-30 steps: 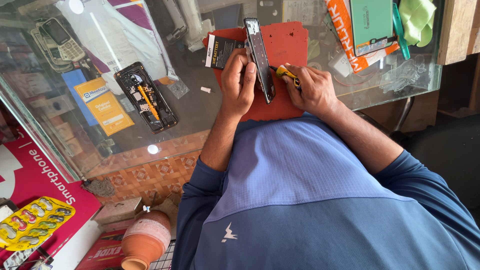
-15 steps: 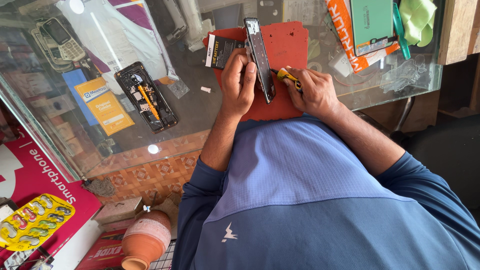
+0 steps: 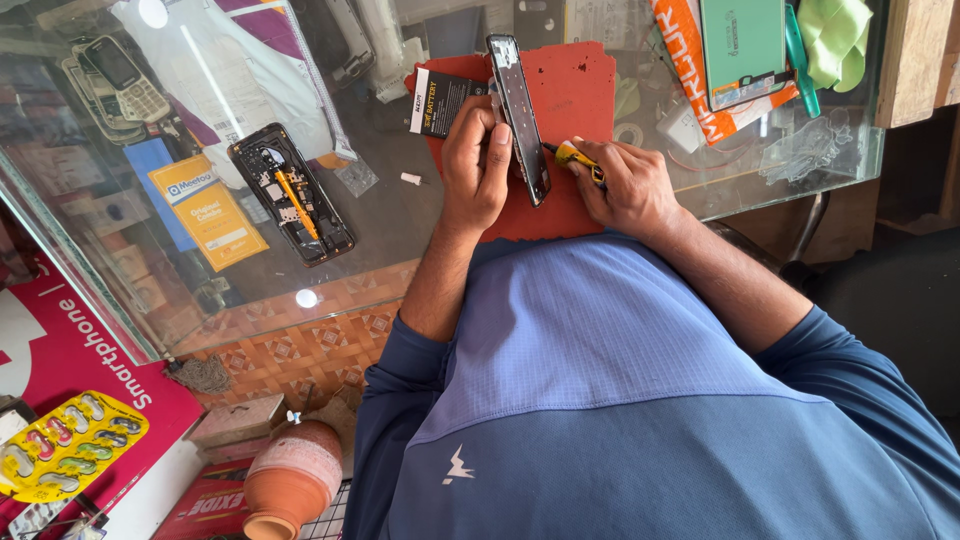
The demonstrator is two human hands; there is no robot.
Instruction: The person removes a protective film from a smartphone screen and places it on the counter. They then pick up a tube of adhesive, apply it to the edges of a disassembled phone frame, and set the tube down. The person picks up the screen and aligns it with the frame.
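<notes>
A slim black phone frame stands on its long edge over a red mat on the glass counter. My left hand grips the frame's near end from the left. My right hand holds a small yellow-handled screwdriver, its tip against the frame's right side. A black phone battery lies on the mat just beyond my left hand.
An opened phone body with exposed parts lies on the glass counter to the left. A green box, orange packaging and green cloth sit at the far right. A clay pot stands on the floor below.
</notes>
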